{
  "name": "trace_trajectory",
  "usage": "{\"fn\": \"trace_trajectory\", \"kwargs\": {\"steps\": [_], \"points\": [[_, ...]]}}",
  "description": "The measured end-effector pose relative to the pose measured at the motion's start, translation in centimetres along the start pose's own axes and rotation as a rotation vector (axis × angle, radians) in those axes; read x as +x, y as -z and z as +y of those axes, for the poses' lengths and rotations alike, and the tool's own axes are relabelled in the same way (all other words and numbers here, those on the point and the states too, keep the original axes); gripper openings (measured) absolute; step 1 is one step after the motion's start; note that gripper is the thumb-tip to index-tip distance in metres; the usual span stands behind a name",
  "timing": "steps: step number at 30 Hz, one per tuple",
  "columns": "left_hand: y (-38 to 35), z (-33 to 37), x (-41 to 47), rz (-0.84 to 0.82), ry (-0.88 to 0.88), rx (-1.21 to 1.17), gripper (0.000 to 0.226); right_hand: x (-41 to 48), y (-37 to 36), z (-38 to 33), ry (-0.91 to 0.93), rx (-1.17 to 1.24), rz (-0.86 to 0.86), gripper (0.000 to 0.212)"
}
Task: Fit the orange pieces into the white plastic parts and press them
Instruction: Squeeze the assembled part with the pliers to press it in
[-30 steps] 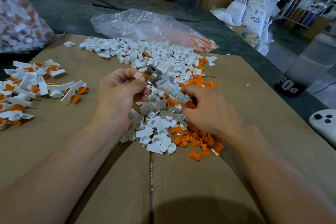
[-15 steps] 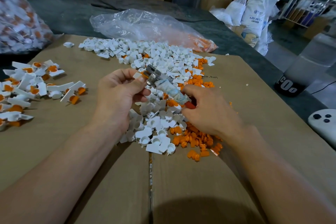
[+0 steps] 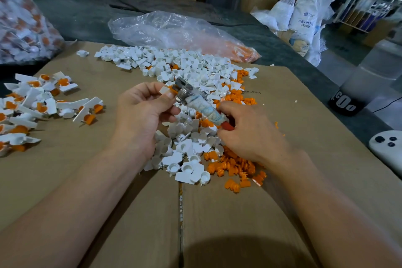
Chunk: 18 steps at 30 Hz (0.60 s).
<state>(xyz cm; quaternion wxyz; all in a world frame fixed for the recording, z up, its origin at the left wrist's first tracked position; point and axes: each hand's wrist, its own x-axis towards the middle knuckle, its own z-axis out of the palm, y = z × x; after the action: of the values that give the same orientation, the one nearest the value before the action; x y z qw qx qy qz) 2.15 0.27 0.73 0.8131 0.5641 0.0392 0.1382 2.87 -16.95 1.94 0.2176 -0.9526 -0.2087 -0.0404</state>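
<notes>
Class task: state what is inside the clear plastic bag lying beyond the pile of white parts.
Inside the clear plastic bag, orange pieces gather at its right end. The crumpled film's folds and glare hide whether anything lies elsewhere in it.

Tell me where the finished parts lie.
Head view: the finished parts lie on the cardboard at far left, left of the left hand, apart from the loose pile.

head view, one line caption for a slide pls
Left hand pinches a white part while right hand holds a tape-wrapped tool against it.
</notes>
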Motion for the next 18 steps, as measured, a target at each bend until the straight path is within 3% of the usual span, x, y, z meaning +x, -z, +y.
{"fn": "trace_trajectory", "kwargs": {"steps": [14, 18], "points": [[0.02, 0.01, 0.01, 0.003, 0.010, 0.006, 0.023, 0.07, -0.08, 0.13, 0.009, -0.016, 0.003, 0.004], [0.01, 0.05, 0.02, 0.007, 0.014, 0.000, 0.023, 0.13, -0.12, 0.15, 0.010, -0.018, 0.008, 0.005]]}}
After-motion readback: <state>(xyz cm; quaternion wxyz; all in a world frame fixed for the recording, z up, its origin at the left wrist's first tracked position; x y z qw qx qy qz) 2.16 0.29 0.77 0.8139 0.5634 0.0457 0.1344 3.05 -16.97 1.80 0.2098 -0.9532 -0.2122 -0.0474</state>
